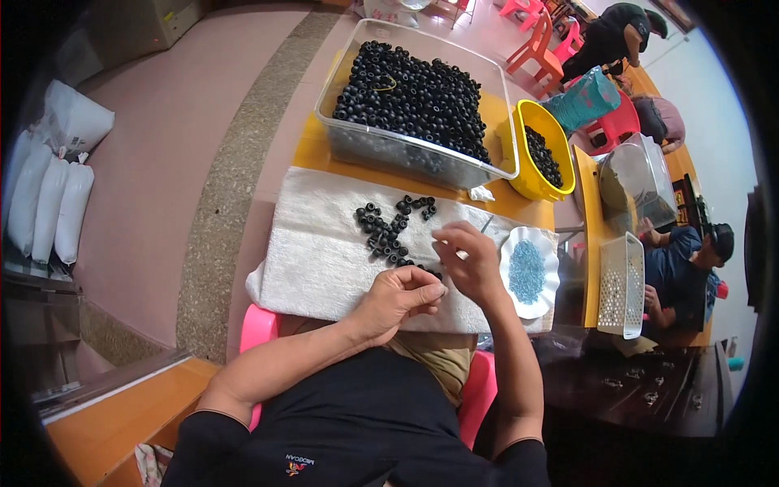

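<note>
A white towel (316, 243) lies before me on the table, with a loose cluster of small black rings (388, 231) on it. My left hand (398, 302) is at the near end of this cluster, thumb and forefinger pinched together. What sits in the pinch is too small to make out; a black ring shows just beyond the fingertips. Just to the right, my right hand (472, 258) is raised over the towel, its fingers loosely bent and apart with nothing visible in them. Beside it stands a white scalloped dish (550, 284) of small light-blue pieces (527, 272).
Behind the towel stands a clear plastic bin (406, 144) heaped with black rings. A yellow basin (560, 193) with more rings is to its right. A white perforated basket (623, 288) and a seated person (686, 268) are farther right. White sacks (50, 207) line the left wall.
</note>
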Tool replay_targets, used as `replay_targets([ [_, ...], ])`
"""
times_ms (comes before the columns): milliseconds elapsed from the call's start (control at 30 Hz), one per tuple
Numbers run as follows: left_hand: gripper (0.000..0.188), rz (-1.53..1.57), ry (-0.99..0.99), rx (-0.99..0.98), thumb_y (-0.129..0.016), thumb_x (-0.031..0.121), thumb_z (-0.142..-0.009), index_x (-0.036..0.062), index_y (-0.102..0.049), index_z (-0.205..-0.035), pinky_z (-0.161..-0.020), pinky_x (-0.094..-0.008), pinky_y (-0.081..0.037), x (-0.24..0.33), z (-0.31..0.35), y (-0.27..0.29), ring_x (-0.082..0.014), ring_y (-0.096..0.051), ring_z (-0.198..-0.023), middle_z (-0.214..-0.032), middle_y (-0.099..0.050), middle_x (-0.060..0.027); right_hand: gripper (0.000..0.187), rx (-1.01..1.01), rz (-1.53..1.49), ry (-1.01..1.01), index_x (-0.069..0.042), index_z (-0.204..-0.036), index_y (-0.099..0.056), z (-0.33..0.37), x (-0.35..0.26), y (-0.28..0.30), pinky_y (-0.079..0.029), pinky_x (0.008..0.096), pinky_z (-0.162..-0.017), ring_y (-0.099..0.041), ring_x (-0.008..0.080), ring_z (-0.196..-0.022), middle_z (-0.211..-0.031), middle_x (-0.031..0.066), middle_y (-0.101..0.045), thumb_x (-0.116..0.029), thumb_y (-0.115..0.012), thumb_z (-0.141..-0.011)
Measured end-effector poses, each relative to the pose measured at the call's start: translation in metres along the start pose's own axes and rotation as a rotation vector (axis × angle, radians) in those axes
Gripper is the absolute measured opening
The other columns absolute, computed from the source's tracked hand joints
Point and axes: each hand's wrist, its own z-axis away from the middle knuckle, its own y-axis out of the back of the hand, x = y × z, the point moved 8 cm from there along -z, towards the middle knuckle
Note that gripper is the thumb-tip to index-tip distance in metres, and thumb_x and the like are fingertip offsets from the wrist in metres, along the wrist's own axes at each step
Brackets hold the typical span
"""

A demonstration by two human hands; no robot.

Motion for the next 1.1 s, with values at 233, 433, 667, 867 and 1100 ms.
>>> replay_targets([
  [233, 0.01, -0.026, -0.031, -0.015, -0.07, 0.006, -0.09, 0.0025, -0.067, -0.098, -0.074, -0.026, -0.055, 0.003, -0.001, 0.002, -0.0121, -0.064, -0.081, -0.091, -0.068, -0.0059, 0.033, -0.329, 0.426, 0.013, -0.013, -0.117, -0.066, -0.044, -0.01, -0.046, -0.053, 0.0442, -0.077, -0.066, 0.0345, -0.092, -0.112, 0.0126, -0.063, -0.02, -0.068, -0.084],
  [433, 0.01, -0.027, -0.022, -0.025, -0.071, 0.007, -0.089, 0.0026, -0.067, -0.097, -0.073, -0.0251, -0.055, 0.005, -0.001, 0.001, -0.0109, -0.064, -0.081, -0.092, -0.069, -0.0062, 0.027, -0.288, 0.447, -0.018, -0.011, -0.108, -0.067, -0.043, 0.002, -0.05, -0.052, 0.0448, -0.078, -0.067, 0.0315, -0.09, -0.107, 0.0094, -0.064, -0.023, -0.067, -0.084],
  [667, 0.009, -0.05, -0.015, -0.02, -0.071, 0.007, -0.089, 0.0028, -0.068, -0.095, -0.071, -0.0245, -0.054, 0.004, -0.001, -0.001, -0.0104, -0.063, -0.077, -0.088, -0.069, -0.0054, 0.018, -0.283, 0.356, -0.07, -0.01, -0.095, -0.069, -0.037, 0.009, -0.038, -0.053, 0.0415, -0.073, -0.067, 0.0303, -0.084, -0.098, 0.0084, -0.065, -0.022, -0.068, -0.082],
  [867, 0.009, -0.071, -0.021, -0.005, -0.072, 0.008, -0.088, 0.0026, -0.068, -0.094, -0.07, -0.0248, -0.054, 0.004, 0.0, 0.001, -0.0106, -0.063, -0.076, -0.084, -0.068, -0.0049, 0.019, -0.249, 0.291, -0.06, -0.01, -0.097, -0.071, -0.039, -0.003, -0.035, -0.054, 0.041, -0.074, -0.067, 0.0313, -0.081, -0.1, 0.0088, -0.065, -0.024, -0.065, -0.086],
  [1100, 0.008, -0.057, -0.023, 0.002, -0.071, 0.007, -0.088, 0.0025, -0.067, -0.093, -0.07, -0.0248, -0.054, 0.004, 0.0, 0.0, -0.0108, -0.063, -0.074, -0.083, -0.068, -0.005, 0.018, -0.216, 0.447, 0.002, -0.011, -0.099, -0.071, -0.041, -0.003, -0.049, -0.054, 0.0425, -0.072, -0.068, 0.031, -0.083, -0.099, 0.0087, -0.065, -0.023, -0.063, -0.088],
])
